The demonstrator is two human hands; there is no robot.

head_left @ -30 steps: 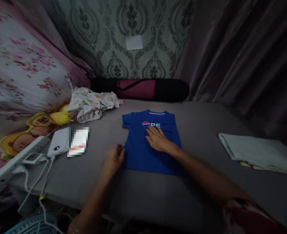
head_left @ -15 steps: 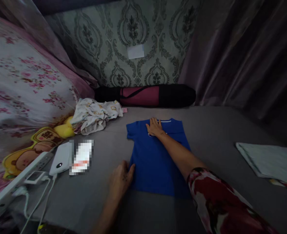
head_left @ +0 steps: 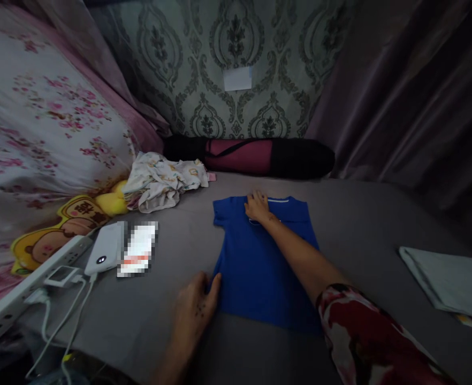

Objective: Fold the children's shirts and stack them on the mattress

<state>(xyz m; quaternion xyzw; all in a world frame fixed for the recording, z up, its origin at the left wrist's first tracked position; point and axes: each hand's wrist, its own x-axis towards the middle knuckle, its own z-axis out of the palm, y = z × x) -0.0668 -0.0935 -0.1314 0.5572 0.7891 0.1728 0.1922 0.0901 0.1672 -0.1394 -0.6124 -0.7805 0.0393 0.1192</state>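
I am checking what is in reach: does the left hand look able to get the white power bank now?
Likely yes: between the left hand, beside the blue shirt, and the power bank I see only grey sheet and a blurred white item.

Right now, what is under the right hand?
Under the right hand is the blue shirt, near its collar. A bit of white print shows; the rest is covered.

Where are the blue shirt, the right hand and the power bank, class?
Blue shirt (head_left: 248,272): head view, on its lower front.
Right hand (head_left: 257,207): head view, on its back.
Power bank (head_left: 106,243): head view, on its white top face.
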